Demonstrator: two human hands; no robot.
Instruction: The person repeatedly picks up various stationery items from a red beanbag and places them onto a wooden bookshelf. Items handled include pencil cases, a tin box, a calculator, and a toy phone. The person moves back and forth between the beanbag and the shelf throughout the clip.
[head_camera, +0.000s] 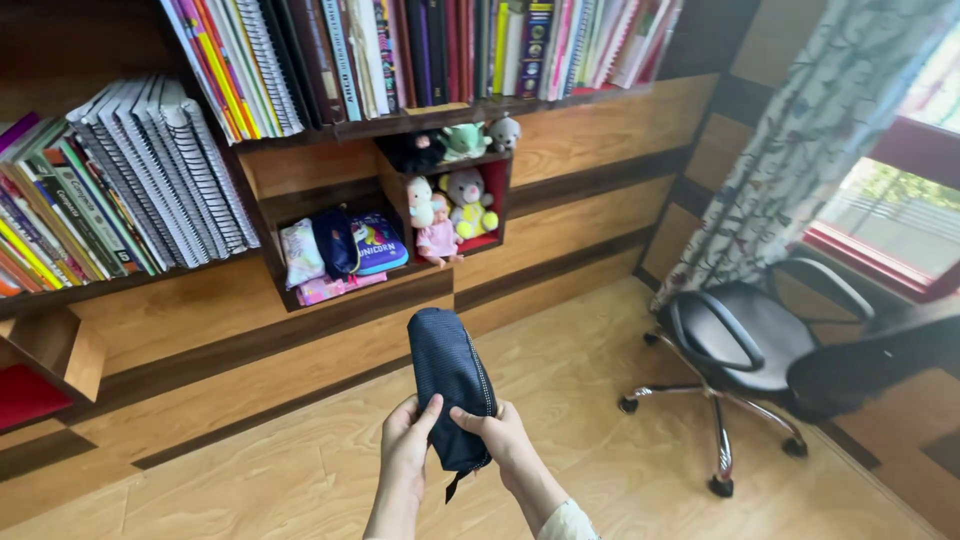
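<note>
both hands, left hand (405, 440) and right hand (500, 435), grip the lower end of a dark blue zip pouch (450, 375) held upright above the wooden floor (560, 400), fingers closed round it, forearms cut off at the bottom edge.

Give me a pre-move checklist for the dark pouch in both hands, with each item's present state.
1. Left hand grips the dark blue pouch: ok.
2. Right hand grips its lower part: ok.
3. Pouch clear of the wooden desk: ok.
4. Zipper shut along its side: cannot tell.
5. Zipper pull hanging free at the bottom end: ok.
6. Room among the pouches in the cubby: not ok, it looks full.
</note>
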